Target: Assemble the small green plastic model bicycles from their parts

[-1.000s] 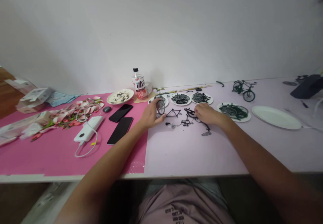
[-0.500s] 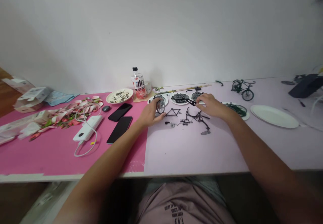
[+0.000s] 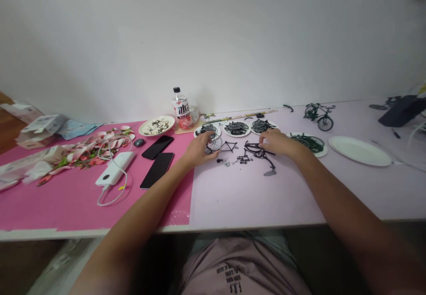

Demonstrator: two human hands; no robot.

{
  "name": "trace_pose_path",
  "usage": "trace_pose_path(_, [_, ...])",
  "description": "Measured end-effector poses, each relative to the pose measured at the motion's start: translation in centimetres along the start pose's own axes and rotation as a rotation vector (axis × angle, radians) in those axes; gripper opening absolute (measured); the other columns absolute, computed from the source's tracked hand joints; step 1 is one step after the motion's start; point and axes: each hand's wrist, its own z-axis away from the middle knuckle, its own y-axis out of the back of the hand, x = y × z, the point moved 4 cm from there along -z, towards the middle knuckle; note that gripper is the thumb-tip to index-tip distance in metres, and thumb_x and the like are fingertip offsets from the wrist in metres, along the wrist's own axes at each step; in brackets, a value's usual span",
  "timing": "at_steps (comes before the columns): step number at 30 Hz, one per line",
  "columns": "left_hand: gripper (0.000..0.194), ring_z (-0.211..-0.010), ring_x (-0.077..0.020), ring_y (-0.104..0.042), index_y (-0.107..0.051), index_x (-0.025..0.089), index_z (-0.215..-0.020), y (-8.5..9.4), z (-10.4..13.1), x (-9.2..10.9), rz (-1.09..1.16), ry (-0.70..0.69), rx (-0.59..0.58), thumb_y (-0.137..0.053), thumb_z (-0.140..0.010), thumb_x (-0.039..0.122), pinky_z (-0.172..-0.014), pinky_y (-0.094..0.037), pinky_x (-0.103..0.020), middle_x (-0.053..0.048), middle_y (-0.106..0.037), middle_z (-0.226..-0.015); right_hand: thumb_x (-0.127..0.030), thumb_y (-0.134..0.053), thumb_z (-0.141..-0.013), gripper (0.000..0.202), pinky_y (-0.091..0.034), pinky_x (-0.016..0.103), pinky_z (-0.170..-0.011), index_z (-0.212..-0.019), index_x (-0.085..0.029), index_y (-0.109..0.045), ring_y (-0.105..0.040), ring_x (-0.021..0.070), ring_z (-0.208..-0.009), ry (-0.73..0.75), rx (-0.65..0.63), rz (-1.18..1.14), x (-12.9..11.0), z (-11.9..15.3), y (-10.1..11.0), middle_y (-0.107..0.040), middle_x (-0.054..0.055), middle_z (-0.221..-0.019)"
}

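My left hand (image 3: 199, 148) has its thumb and fingers round the edge of a thin-spoked toy bicycle wheel (image 3: 214, 144). A bare black bicycle frame (image 3: 229, 146) lies just right of that wheel. Over the loose parts, my right hand (image 3: 276, 142) is closed, its fingertips at a slim black piece (image 3: 253, 145) whose kind I cannot make out. Below it lie black bicycle parts (image 3: 268, 159), with a small pedal-and-crank cluster (image 3: 244, 158) to their left. Several small plates behind my hands hold dark parts, among them a middle plate (image 3: 249, 131).
An assembled toy bicycle (image 3: 318, 115) stands at the back right. Green parts lie on a plate (image 3: 321, 154), beside a white oval plate (image 3: 361, 151). To the left are a drink bottle (image 3: 182, 111), two phones, a power bank (image 3: 115, 168) with a cable, and pink petals (image 3: 86, 148).
My right hand has moved slightly toward me, bringing the slim black piece down from the plates to the loose parts. My left hand stays by the wheel, which now shows more of its spokes.
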Motion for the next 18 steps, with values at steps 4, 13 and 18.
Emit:
trace_pose_path(4, [0.071,-0.101,-0.0298,-0.07,-0.053,0.017,-0.141,-0.5,0.0,-0.2,0.008,0.006,-0.007,-0.076,-0.083,0.05,-0.086,-0.057,-0.04,-0.014,-0.071,-0.112,-0.026,-0.062,-0.091,0.009,-0.047,0.043,-0.094,-0.088,-0.022,-0.07,-0.058,0.0331,-0.117,0.019,0.033,0.012,-0.5,0.2,0.5,-0.066,0.011,-0.113])
trace_pose_path(13, [0.075,-0.108,-0.0312,-0.069,-0.051,0.017,-0.144,-1.0,0.2,0.2,0.008,0.064,-0.094,-0.073,-0.085,0.057,-0.091,-0.057,-0.042,-0.015,-0.07,-0.124,-0.046,-0.084,-0.07,0.028,-0.037,0.029,-0.06,-0.08,-0.023,-0.073,-0.058,0.018,-0.069,0.087,-0.215,-0.235,-0.4,0.0,-1.4,-0.065,0.001,-0.081])
trace_pose_path(18, [0.074,-0.105,-0.0307,-0.069,-0.052,0.017,-0.144,-1.1,0.2,0.4,0.022,0.061,-0.098,-0.072,-0.085,0.057,-0.088,-0.057,-0.041,-0.014,-0.071,-0.12,-0.045,-0.078,-0.075,0.024,-0.035,0.03,-0.06,-0.078,-0.022,-0.071,-0.057,0.0183,-0.066,0.1,-0.257,-0.262,-0.6,0.2,-1.7,-0.066,0.003,-0.078])
